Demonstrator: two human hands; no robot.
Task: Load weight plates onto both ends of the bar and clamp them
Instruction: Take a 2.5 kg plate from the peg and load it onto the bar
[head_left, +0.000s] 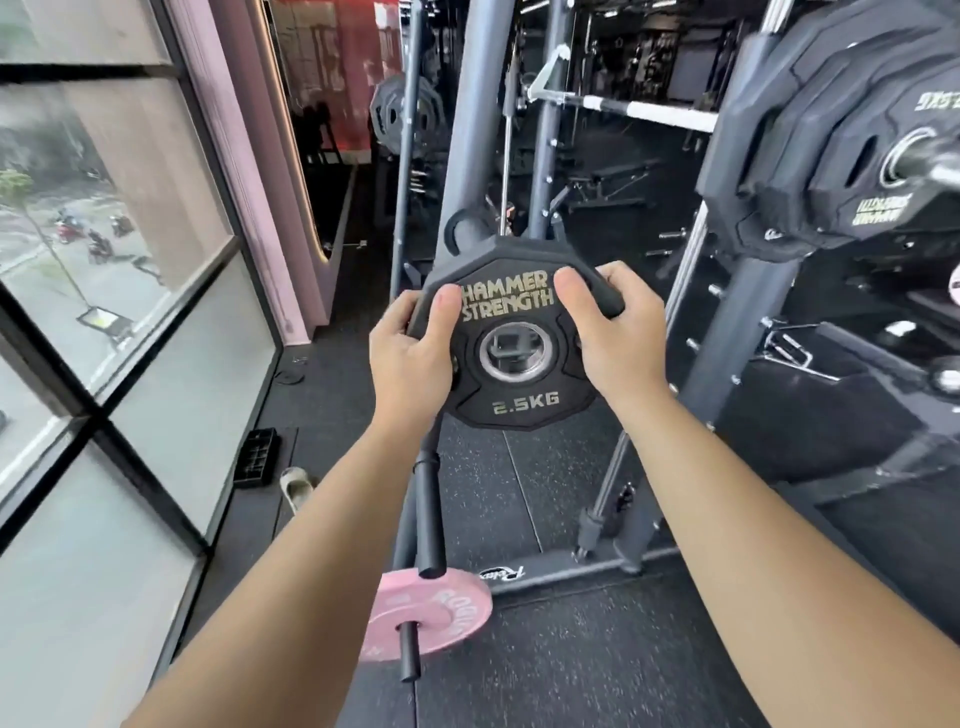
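- The left hand (410, 353) and right hand (613, 332) are holding the plate (524, 400) upright in the air, above the bar (431, 509) and not yet on it.
- Both thumbs are pressing flat on the plate's face. The other fingers are wrapping behind the rim and are mostly hidden.
- Both hands are gripping the upper half only, so if a thumb eases off, the plate is likely slipping downward or swinging.
- A dropped plate is probably landing on the bar's end, on the pink plate (441, 603) lower down, or on the floor near the person's feet.
- The plate's hole is needing to meet the bar's tip squarely. If it is coming in tilted, the rim of the hole is likely catching and knocking the bar.
- The fingers wrapped behind are risking a pinch when the plate is pushed against a stop or another plate.
- The rack (727, 364) is standing close on the right, so a wide swing is risking a knock.
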